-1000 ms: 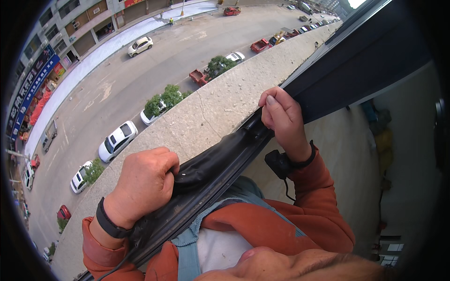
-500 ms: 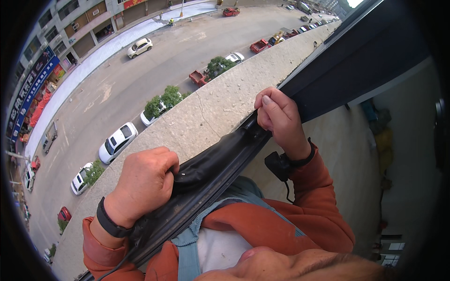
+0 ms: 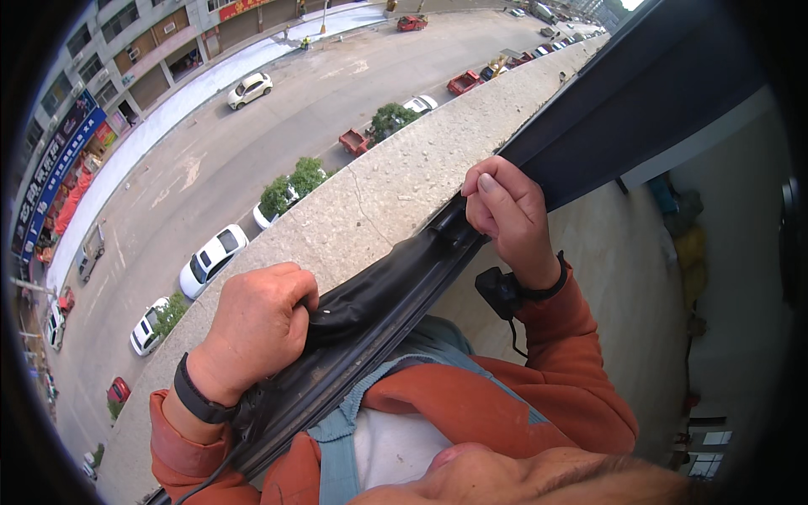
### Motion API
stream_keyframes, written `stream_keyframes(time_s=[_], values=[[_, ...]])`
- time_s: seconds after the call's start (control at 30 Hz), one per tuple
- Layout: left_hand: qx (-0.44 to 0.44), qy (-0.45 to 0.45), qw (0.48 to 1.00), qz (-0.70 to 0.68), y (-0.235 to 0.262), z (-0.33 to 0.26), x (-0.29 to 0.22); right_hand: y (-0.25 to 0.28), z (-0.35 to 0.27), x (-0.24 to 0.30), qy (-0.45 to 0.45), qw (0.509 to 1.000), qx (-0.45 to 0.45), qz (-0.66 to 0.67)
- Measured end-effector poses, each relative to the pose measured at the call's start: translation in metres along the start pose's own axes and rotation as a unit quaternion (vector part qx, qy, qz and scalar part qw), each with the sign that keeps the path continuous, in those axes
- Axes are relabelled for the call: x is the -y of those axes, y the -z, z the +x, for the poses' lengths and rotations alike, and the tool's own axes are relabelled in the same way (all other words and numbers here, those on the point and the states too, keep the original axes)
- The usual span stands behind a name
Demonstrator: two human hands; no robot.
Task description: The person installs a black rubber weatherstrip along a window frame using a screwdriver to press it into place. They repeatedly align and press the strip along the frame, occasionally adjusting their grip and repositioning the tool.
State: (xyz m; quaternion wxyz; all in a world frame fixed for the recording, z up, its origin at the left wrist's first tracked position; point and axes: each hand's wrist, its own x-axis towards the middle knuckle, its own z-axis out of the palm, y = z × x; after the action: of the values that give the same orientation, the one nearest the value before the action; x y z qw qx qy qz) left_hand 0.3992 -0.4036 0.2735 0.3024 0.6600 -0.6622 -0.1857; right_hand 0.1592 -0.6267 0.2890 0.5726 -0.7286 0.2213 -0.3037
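Note:
A glossy, crumpled black sheet [image 3: 358, 307], like plastic film or thin rubber, lies along the dark window track [image 3: 370, 358]. My left hand [image 3: 257, 324] is closed over the sheet's outer edge near the concrete ledge, knuckles up, with its fingertips hidden. Farther up the track, my right hand [image 3: 509, 210] is closed in a pinch where the sheet narrows beside the dark window frame [image 3: 623, 109]. What lies between its fingers is mostly covered by the hand. The stretch of sheet between both hands is wrinkled and raised along its outer side.
Outside the track runs a rough concrete ledge [image 3: 379, 185] with a crack, high above a street with parked white cars [image 3: 210, 259] and trees. A black device [image 3: 498, 292] with a cable hangs at my right wrist. Pale floor [image 3: 606, 311] extends indoors on the right.
My right hand has shifted very slightly to the right. My left hand keeps its hold on the black sheet, and the view has tilted a little.

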Motion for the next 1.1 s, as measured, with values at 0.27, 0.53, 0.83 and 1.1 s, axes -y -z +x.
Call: stream_keyframes(time_s=[0.27, 0.53, 0.83, 1.1], values=[[-0.013, 0.005, 1.000, -0.012, 0.000, -0.001, -0.002, -0.018, -0.015, 0.009, 0.088, 0.913, 0.178, -0.358], [-0.060, 0.026, 0.993, -0.101, 0.004, 0.001, -0.003, -0.031, -0.007, -0.011, 0.157, 0.848, 0.190, -0.470], [-0.101, 0.071, 0.971, -0.205, 0.005, 0.000, -0.009, -0.025, -0.011, 0.023, 0.207, 0.879, 0.030, -0.428], [-0.140, 0.076, 0.951, -0.263, 0.009, -0.003, -0.021, -0.027, -0.025, 0.049, 0.235, 0.884, -0.038, -0.403]])
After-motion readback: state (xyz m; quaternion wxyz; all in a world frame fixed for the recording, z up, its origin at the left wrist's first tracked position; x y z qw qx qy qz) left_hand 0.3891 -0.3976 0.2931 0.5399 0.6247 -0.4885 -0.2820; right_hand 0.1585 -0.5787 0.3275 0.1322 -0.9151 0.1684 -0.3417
